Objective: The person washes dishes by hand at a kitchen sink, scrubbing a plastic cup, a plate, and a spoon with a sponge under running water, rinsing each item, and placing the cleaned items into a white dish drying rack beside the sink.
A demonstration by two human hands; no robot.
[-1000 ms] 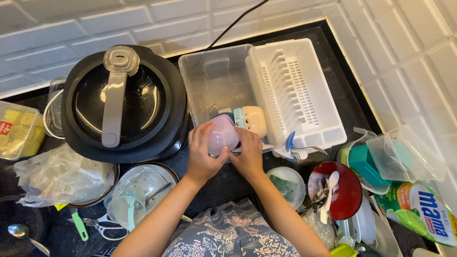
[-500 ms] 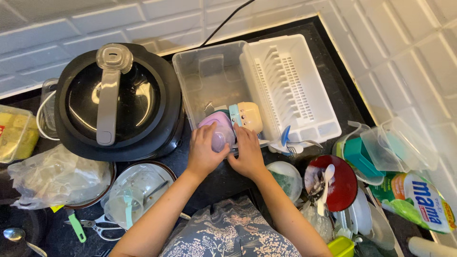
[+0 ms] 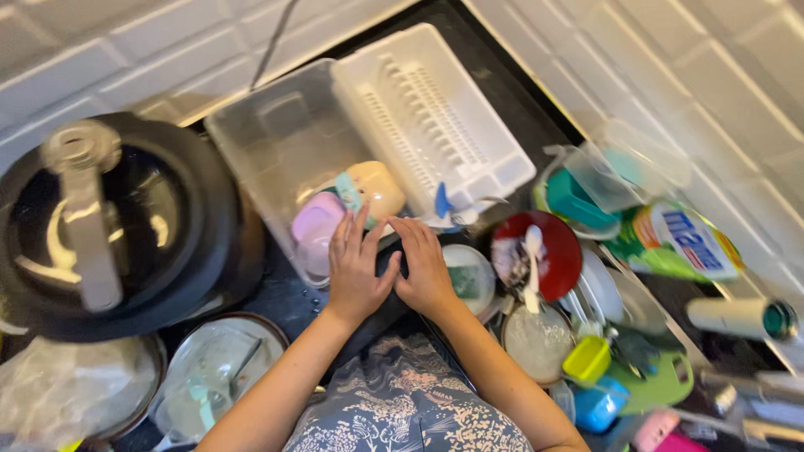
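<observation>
Since the earlier frames the view has swung and tilted right, and both hands have let go of the lilac cup (image 3: 316, 228): it now lies inside the clear tub (image 3: 276, 142), at about 11 o'clock from the left hand (image 3: 354, 269), touching a cream container (image 3: 377, 187) with a teal band. The left hand lies flat, fingers spread, tips at the tub's near rim beside the cup, holding nothing. The right hand (image 3: 425, 268) rests flat just beside it, also empty. At 12 o'clock sits the white dish rack (image 3: 431, 113), at 9 o'clock the black cooker (image 3: 109, 222). At 3 o'clock a red plate (image 3: 548, 251) carries a white spoon (image 3: 531, 264), crowded by tubs and a green packet (image 3: 674, 238) on the counter. The whole frame is motion-blurred; the things at 5 o'clock are hard to make out.
</observation>
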